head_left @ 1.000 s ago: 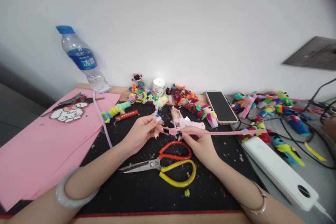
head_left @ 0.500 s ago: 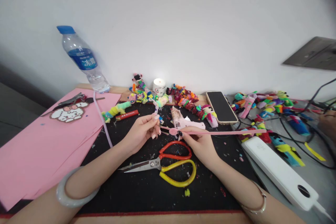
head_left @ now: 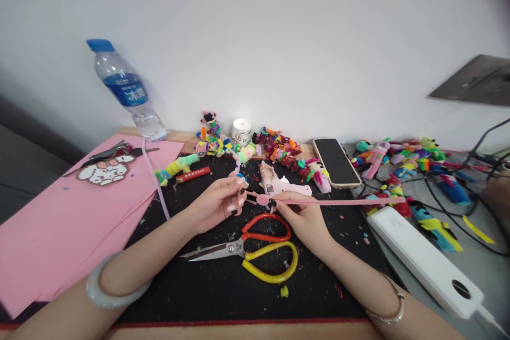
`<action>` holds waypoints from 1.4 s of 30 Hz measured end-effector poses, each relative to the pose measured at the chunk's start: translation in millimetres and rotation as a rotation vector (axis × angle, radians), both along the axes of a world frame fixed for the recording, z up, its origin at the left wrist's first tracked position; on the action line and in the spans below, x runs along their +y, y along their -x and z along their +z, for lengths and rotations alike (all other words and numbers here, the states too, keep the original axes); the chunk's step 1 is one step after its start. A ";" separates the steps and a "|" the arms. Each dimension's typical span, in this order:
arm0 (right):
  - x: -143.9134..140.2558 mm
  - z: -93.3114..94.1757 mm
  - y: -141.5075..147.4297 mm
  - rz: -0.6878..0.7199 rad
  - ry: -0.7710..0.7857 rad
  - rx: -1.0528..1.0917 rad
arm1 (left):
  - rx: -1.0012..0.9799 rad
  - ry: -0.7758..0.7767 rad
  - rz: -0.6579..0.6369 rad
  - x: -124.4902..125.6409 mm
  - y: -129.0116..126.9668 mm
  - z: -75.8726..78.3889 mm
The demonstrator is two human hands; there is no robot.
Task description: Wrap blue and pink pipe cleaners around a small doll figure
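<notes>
My right hand (head_left: 305, 218) pinches a pink pipe cleaner (head_left: 342, 202), whose long straight tail points right. A small flat coil of the same pink sits just left of those fingertips. From the coil a thin end runs left to my left hand (head_left: 219, 202), whose thumb and forefinger are closed on it. A small blue bit shows at the left fingertips; I cannot make out what it is. Behind the right hand lies a pink glue gun (head_left: 281, 186), partly hidden. Scissors (head_left: 255, 249) with one red and one yellow handle lie on the black mat (head_left: 191, 292) below.
Colourful fuzzy figures (head_left: 279, 149) line the back, with more at right among cables. A white cup (head_left: 241, 132), phone (head_left: 337, 163), red stick (head_left: 193, 174) and white power strip (head_left: 426, 260) lie around. Pink sheets (head_left: 59, 223) and a water bottle (head_left: 127, 90) are at left.
The fingers of my left hand have shifted and turned slightly, and a blue bit shows at their tips. My right hand and the pink coil have barely moved.
</notes>
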State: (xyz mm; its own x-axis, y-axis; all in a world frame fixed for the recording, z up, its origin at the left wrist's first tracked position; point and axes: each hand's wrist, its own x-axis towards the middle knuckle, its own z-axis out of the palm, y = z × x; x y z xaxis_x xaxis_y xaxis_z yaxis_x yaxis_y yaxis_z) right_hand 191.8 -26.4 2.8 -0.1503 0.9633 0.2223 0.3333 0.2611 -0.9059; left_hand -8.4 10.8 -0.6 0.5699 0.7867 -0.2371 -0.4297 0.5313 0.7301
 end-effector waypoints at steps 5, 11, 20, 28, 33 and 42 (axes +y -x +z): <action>1.3 -1.7 -1.5 0.016 -0.035 -0.036 | 0.093 -0.086 0.049 0.3 -0.9 -6.8; 1.7 -2.3 -0.9 -0.001 -0.057 -0.043 | 0.203 -0.157 0.101 0.7 -0.5 -6.3; 2.1 -3.9 -1.6 0.004 -0.079 -0.052 | 0.162 -0.182 0.092 -1.5 -0.7 -5.3; 2.0 -6.6 -1.8 0.031 -0.092 -0.063 | 0.156 -0.191 0.110 -1.4 0.0 -2.0; 1.7 -6.8 -1.9 0.039 -0.085 -0.072 | 0.257 -0.274 0.098 -1.3 -1.9 -3.1; 1.7 -6.5 -1.7 0.028 -0.085 -0.068 | 0.485 -0.435 0.122 -3.8 -0.4 -8.0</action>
